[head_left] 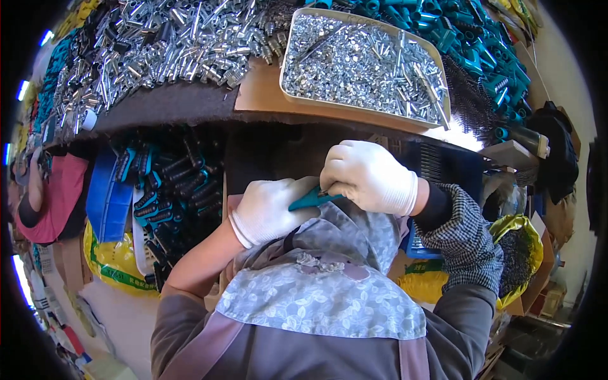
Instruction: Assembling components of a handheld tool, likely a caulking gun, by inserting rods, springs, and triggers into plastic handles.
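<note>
teal piece [310, 200] sits mid-scene, near side of tray [354, 109] of small metal parts [351, 60]. left hand [272, 208], white-gloved: clamped on the piece. right hand [368, 176], likewise gloved: thumb and fingers pinched on a small dark part [323, 192] at the piece's far edge; its kind is too small to tell. silvery metal tubes [183, 47] heaped far left; more teal parts [465, 31] far right.

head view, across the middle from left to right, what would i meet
Person in pink, blue plastic bin, long black-and-teal pieces, white-gloved left hand, teal tapered piece, white-gloved right hand, black-and-white checked sleeve, open yellow bag
</note>
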A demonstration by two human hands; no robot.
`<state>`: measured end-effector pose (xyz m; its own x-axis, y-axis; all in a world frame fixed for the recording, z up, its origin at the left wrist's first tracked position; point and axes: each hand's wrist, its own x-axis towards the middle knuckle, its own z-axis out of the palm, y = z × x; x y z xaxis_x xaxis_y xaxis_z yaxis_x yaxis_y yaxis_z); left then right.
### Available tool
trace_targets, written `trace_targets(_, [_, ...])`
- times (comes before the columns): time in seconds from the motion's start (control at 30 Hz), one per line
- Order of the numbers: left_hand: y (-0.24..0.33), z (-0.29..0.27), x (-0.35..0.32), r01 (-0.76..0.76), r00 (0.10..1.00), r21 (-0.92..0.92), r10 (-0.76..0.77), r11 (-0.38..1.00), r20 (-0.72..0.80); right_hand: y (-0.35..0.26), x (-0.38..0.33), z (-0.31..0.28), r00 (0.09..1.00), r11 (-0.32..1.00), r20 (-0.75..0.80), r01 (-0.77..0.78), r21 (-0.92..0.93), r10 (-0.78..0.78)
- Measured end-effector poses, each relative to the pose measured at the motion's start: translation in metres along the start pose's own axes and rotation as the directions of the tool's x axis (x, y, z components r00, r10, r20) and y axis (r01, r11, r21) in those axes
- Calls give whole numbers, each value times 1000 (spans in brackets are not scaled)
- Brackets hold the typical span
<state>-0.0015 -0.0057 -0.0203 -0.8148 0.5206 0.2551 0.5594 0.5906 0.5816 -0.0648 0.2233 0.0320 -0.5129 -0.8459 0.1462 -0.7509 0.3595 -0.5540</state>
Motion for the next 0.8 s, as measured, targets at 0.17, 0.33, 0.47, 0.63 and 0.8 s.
trace_targets(0.17, [1,-5,-2,9,999,36,-11,999,35,0,-2,-5,994,996,-101,-39,86,47])
trace_targets(0.33, [4,-11,-6,31,995,58,-36,998,92,2,-15,3,887,810,-188,-275,517,421])
trace_targets(0.47, [14,-12,-1,16,990,-11,-14,1000,139,4,-14,39,789,502,-179,-183,845,589])
trace_targets(0.63, [22,-10,1,-5,982,-2,5,1000,191,-1,-17,62,730,291,-173,-37,956,662])
trace_targets(0.8, [25,-2,5,-57,988,-56,65,997,143,-16,-20,61,698,346,-218,-45,937,682])
